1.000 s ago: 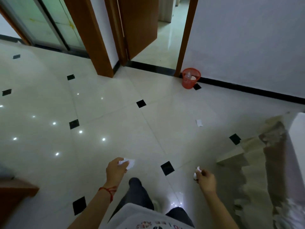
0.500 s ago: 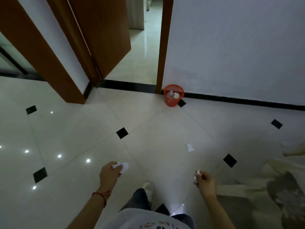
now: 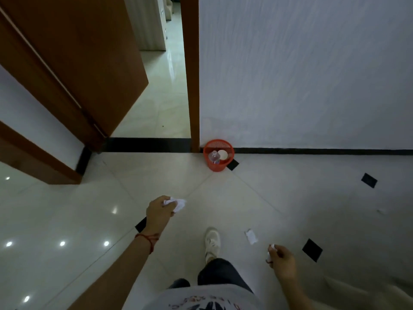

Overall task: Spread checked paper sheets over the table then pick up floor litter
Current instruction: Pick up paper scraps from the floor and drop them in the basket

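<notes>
A crumpled white paper (image 3: 176,204) sits gripped in the left hand (image 3: 159,210); the right hand (image 3: 282,261) pinches a smaller scrap (image 3: 270,251). One more paper piece (image 3: 251,236) lies on the tiled floor (image 3: 245,198) just beside the white shoe (image 3: 212,241) — the orange bin (image 3: 218,155) stands ahead against the wall.

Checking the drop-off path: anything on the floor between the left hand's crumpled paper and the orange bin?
Nothing visible. Bare tile runs from the left hand and its crumpled paper to the orange bin by the wall. The loose paper scrap lies off to the right.
</notes>
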